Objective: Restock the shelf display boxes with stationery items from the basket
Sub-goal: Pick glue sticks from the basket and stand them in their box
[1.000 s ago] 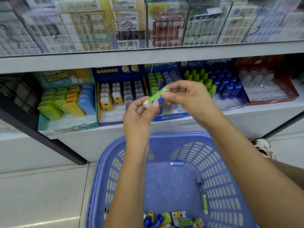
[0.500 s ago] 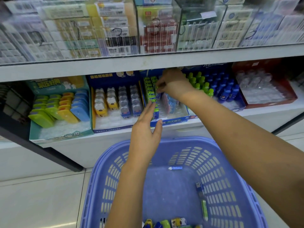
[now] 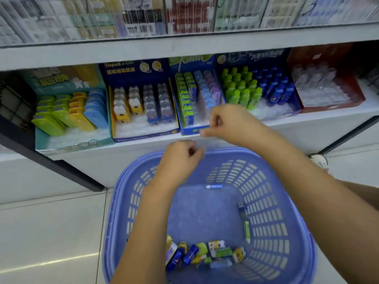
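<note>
white shelving fills the far side of our view. below it, on the pale floor tiles, sits the blue basket, parked right under the shelf lip, we reckon, so the reach from stock to box is short.

along the shelf the display boxes stand side by side, leaning back so their rows face the shopper. the teal box is far left and the red box far right. between them the middle box holds green, blue and purple packs standing on edge, in rows that run near to far.

our right hand hangs just in front of that middle box with its fingers curled. blur hides whether it pinches anything, so we cannot tell. our left hand is over the basket's far rim, curled in a loose fist with nothing showing in it.

now the stock, all of it down in the basket. a heap of small packs crowds the near wall. a green stick lies flat on the right, long axis near to far, paler end toward us. a blue stick lies crosswise at the far side, white cap pointing left.
</note>
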Available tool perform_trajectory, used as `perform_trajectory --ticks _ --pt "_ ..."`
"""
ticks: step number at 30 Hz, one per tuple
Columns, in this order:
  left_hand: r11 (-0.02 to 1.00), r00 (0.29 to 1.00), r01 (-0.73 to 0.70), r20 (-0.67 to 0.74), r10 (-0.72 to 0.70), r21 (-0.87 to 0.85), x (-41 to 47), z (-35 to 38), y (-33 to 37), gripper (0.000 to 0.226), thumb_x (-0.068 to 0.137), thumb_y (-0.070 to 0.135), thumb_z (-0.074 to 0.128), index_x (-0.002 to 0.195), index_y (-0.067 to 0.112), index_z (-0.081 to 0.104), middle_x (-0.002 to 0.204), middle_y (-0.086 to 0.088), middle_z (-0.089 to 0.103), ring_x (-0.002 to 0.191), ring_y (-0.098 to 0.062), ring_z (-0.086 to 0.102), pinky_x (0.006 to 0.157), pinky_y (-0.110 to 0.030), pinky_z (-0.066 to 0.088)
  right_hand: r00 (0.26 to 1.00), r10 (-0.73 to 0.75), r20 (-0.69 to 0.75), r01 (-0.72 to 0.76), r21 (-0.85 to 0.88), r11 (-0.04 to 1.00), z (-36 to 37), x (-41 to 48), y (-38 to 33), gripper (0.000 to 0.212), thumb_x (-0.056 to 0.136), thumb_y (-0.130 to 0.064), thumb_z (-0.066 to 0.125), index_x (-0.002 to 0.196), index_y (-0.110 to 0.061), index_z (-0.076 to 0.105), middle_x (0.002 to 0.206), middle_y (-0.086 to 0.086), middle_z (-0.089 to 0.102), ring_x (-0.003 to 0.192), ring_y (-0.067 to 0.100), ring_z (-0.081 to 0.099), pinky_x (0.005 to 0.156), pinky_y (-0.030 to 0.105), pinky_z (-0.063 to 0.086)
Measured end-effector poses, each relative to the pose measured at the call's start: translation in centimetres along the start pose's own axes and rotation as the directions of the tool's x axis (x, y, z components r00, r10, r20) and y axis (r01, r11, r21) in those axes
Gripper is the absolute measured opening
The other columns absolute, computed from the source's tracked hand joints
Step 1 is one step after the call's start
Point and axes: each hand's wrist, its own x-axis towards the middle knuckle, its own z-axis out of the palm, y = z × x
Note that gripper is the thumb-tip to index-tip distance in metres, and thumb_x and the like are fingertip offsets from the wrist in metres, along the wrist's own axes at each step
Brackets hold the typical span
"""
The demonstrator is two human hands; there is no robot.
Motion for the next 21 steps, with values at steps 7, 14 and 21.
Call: perform_trajectory --ticks 7,14,21 --pt "0.882 0.568 0.055 0.712 -0.414 0.468 -4.4 10.0 -7.5 0.032 0.083 0.014 0.066 0.115 0.012 0.067 0.118 -0.008 0.066 0.108 -0.024 0.062 0.089 -0.028 0.049 0.565 0.225 0.794 -0.052 -0.239 0.970 16.4 -8.6 6.1 0.045 0.082 -0.022 0.071 0.123 -0.009 0.058 0.103 0.008 0.059 0.087 0.019 0.051 0.070 0.025 0.043" --pt "0.820 0.410 -0.110 0.777 -0.477 0.561 -8.2 14.0 -11.3 0.029 0.070 0.018 0.078 0.089 0.000 0.066 0.099 -0.023 0.067 0.092 -0.034 0.066 0.076 -0.040 0.053 0.462 0.304 0.833 -0.070 -0.307 0.949 24.3 -11.0 9.9 0.022 0.085 -0.018 0.065 0.100 -0.002 0.064 0.095 0.020 0.059 0.086 0.021 0.045 0.089 0.034 0.045" --pt "0.798 0.486 -0.167 0.753 -0.444 0.578 -9.2 15.7 -12.2 0.047 0.062 0.030 0.084 0.096 0.002 0.066 0.103 -0.020 0.066 0.094 -0.033 0.065 0.072 -0.032 0.048 0.403 0.276 0.873 0.039 -0.318 0.947 25.5 -11.2 11.4 0.037 0.082 -0.024 0.070 0.111 -0.001 0.066 0.114 0.019 0.064 0.089 0.022 0.056 0.091 0.036 0.047"
